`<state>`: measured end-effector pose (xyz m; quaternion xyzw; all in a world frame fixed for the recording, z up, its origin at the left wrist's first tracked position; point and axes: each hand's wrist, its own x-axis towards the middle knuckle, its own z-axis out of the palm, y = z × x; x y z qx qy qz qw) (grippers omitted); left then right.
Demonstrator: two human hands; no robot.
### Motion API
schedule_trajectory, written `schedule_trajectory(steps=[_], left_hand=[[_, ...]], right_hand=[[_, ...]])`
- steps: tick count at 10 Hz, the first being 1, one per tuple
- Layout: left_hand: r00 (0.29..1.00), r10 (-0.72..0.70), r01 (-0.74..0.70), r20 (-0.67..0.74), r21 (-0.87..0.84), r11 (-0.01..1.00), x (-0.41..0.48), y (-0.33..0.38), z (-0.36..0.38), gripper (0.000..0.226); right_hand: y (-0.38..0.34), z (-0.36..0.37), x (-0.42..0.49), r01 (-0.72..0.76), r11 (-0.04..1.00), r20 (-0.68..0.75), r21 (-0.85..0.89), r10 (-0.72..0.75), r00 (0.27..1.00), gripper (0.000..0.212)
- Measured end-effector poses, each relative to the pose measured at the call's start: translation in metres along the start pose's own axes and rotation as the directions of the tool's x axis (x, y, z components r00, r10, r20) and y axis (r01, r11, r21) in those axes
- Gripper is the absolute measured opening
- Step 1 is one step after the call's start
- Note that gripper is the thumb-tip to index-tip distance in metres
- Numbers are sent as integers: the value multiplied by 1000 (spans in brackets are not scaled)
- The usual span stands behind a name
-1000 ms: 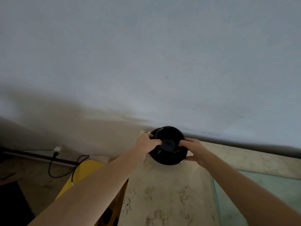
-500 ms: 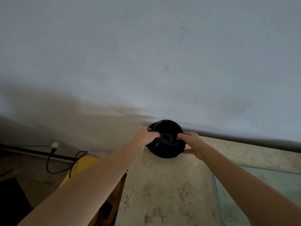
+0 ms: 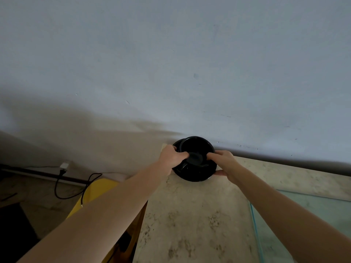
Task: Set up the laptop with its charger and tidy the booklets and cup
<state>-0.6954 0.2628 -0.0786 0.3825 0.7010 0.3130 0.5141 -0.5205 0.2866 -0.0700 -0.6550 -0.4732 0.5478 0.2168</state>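
A black cup [image 3: 197, 149] stands on a black saucer [image 3: 195, 173] at the far left corner of the marble table [image 3: 190, 215], close to the wall. My left hand [image 3: 171, 156] grips the cup's left rim, thumb inside. My right hand [image 3: 222, 161] grips the right rim, with its thumb under the saucer's edge. The saucer looks to rest on the table. No laptop, charger or booklets are in view.
A glass sheet [image 3: 303, 215] covers the table's right part. Left of the table is a yellow chair [image 3: 95, 194]. A black cable [image 3: 72, 186] runs from a white plug [image 3: 64, 165] on the wall down across the floor.
The cup and saucer have moved a little farther toward the wall with both hands still on them. The grip is unchanged.
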Motion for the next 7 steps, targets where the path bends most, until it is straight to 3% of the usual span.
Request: schedule_trajectory(steps=[3, 5, 7], left_hand=[[999, 32, -33, -42, -19, 999, -3, -6, -2, 70], [990, 138, -139, -26, -22, 990, -23, -12, -8, 57], [956, 278, -264, -90, 145, 954, -69, 0, -25, 65]], right_hand=[[-3, -1, -3, -10, 1000, 43, -4, 10, 999, 20], [-3, -8, -15, 8, 999, 25, -46, -7, 1000, 39], [-13, -16, -49, 119, 989, -118, -90, -129, 985, 51]])
